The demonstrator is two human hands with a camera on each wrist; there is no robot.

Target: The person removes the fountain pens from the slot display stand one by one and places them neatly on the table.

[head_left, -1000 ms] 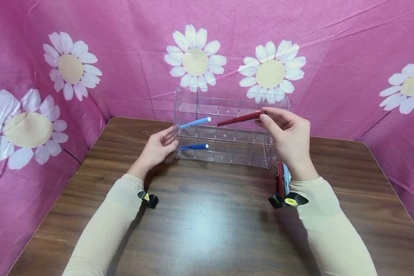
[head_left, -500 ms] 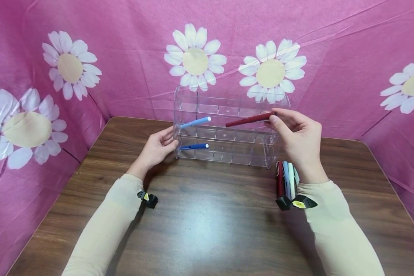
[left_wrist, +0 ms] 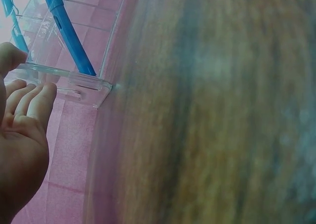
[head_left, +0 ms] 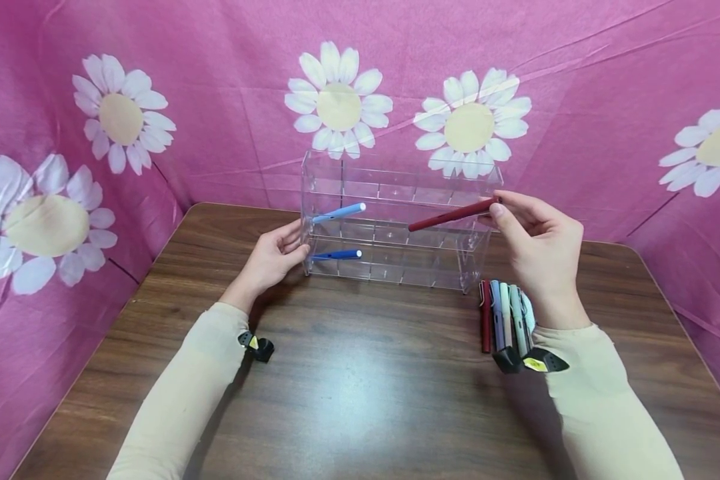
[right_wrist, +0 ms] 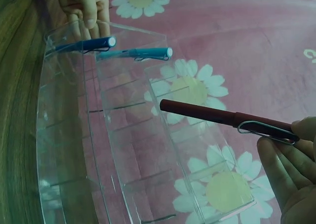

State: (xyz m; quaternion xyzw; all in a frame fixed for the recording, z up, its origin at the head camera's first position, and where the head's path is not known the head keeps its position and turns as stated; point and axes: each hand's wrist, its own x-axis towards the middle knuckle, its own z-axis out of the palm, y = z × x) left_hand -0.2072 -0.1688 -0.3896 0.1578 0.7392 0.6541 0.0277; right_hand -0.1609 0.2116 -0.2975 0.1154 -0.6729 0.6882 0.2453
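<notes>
A clear acrylic organiser point(head_left: 396, 227) with rows of compartments stands on the wooden table point(head_left: 360, 380). A light blue pen point(head_left: 339, 213) lies in its upper row and a dark blue pen point(head_left: 338, 255) in its lower row, both at the left end. My left hand point(head_left: 273, 257) touches the organiser's left end with relaxed fingers point(left_wrist: 34, 98). My right hand point(head_left: 537, 243) pinches a dark red pen point(head_left: 453, 214) by its clip end point(right_wrist: 269, 129); the pen tilts down to the left in front of the upper right compartments.
Several pens point(head_left: 505, 315) lie side by side on the table by my right wrist: dark red, lilac, pale green and others. A pink cloth with white daisies point(head_left: 339, 100) hangs behind and to both sides of the table.
My right hand has moved to the right with the dark red pen, drawing it toward the organiser's right end. More of the pens on the table now show. The left hand has stayed put.
</notes>
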